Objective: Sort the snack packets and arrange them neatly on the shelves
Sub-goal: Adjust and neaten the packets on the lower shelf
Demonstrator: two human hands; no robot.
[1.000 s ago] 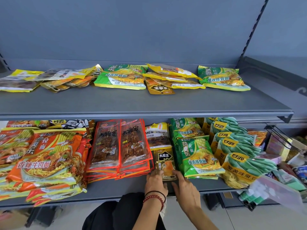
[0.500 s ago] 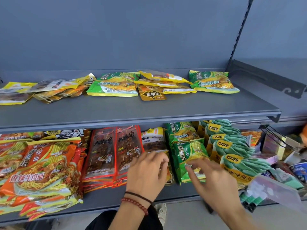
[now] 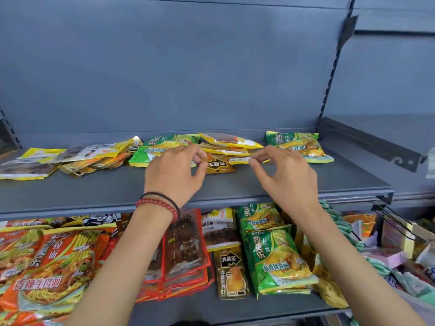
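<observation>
A person's left hand (image 3: 174,175) and right hand (image 3: 287,180) reach over the front lip of the upper shelf (image 3: 117,191) into the mixed pile at its middle. The grip of each is a thumb-and-forefinger pinch that appears to close on opposite ends of one yellow packet (image 3: 237,159), which lies flat across a brown packet (image 3: 220,166), between two green noodle packs (image 3: 164,143) (image 3: 296,144). The packet looks light, thin and floppy, with slick film likely to slide on its neighbours. The sealed end seams seem the surest places to hold, and lifting both ends together should keep it from sagging or dragging the brown one along. A wide bare strip of shelf runs in front of the pile, with more room toward the right edge, where a metal bracket (image 3: 367,142) slopes down. The back panel stands close behind the packets. The lower shelf (image 3: 193,309) is already packed in rows, with little space left.
</observation>
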